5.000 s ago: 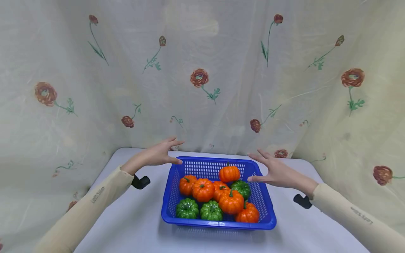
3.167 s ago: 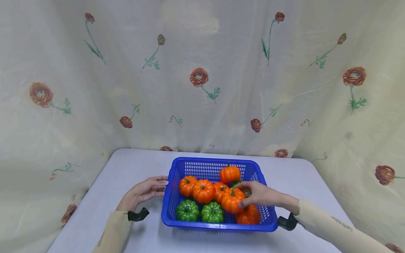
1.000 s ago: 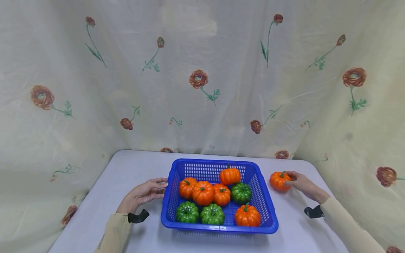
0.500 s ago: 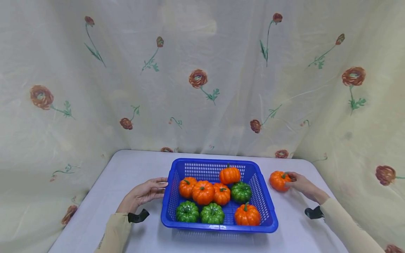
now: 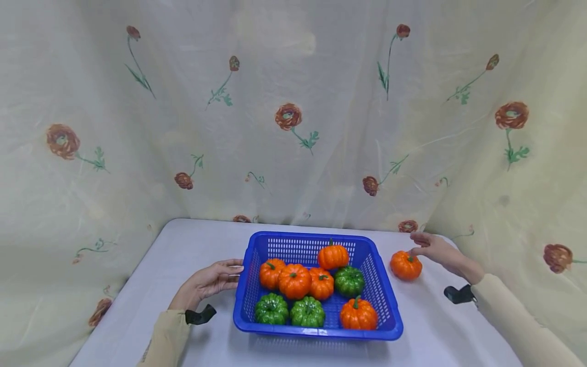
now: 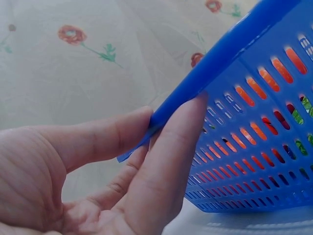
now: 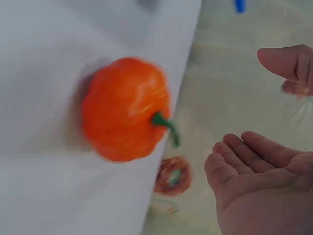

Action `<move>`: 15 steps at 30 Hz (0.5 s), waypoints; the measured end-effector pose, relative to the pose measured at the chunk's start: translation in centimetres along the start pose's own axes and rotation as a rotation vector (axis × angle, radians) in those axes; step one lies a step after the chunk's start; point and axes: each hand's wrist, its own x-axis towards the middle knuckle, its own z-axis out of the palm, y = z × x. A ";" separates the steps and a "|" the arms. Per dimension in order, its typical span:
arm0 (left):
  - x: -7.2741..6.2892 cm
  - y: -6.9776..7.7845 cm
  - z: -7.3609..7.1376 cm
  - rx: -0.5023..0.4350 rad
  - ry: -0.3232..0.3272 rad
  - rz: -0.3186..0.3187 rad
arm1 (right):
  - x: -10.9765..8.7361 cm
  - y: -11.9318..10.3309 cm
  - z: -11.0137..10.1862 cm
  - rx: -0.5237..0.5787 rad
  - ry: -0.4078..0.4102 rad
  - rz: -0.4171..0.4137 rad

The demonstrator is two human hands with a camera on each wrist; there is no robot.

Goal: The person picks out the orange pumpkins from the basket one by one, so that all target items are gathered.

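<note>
My left hand [image 5: 206,280] pinches the left rim of a blue plastic basket [image 5: 316,333]; the left wrist view shows the thumb and fingers [image 6: 164,166] on either side of that rim [image 6: 210,63]. Inside lie several small orange pumpkins [image 5: 294,281] and three green ones [image 5: 308,312]. One orange pumpkin [image 5: 405,268] with a green stem sits on the table, right of the basket. Just above and beyond it hovers my right hand [image 5: 442,252], fingers spread and holding nothing. In the right wrist view a gap separates this hand [image 7: 264,181] from the pumpkin [image 7: 122,112].
The white table [image 5: 202,239] has a flower-printed curtain [image 5: 330,168] behind it and along both sides. A black wrist strap [image 5: 200,314] sits on the left wrist and another strap [image 5: 460,294] on the right.
My left hand came down to the basket rim and stays there. My right hand took an orange pumpkin from the basket, set it on the table at right, let go and rose.
</note>
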 end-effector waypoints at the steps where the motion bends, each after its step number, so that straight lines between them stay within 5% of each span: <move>1: 0.0 0.0 0.0 0.000 0.001 0.002 | -0.2 -0.8 0.0 -0.008 0.000 -0.016; 15: 0.0 -0.1 0.1 0.018 0.037 -0.005 | -1.0 -8.9 3.0 0.072 -0.171 -0.113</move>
